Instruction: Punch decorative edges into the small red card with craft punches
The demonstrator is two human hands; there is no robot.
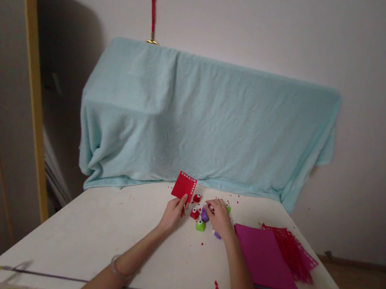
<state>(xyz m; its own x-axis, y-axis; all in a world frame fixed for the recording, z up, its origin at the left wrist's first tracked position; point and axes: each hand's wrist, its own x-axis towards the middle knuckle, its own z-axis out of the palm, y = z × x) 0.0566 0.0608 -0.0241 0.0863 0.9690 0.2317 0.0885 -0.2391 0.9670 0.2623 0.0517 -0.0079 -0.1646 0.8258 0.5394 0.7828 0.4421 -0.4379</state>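
My left hand (173, 213) pinches the lower corner of a small red paper square (184, 186) with a row of punched holes along its edges, and holds it up above the white table (107, 236). My right hand (219, 217) rests with curled fingers over a cluster of small craft punches, and its fingertips touch a purple punch (205, 214). Red punches (195, 213), a green punch (200, 225) and another green one (228, 208) lie around it. What the right fingers grip, if anything, is hidden.
A stack of magenta paper sheets (265, 260) lies at the right, with punched red sheets (292, 251) beside it. Red paper bits (216, 285) dot the table. A light blue cloth (209, 123) covers something bulky at the back. A yellow-edged board (33, 91) leans at the left.
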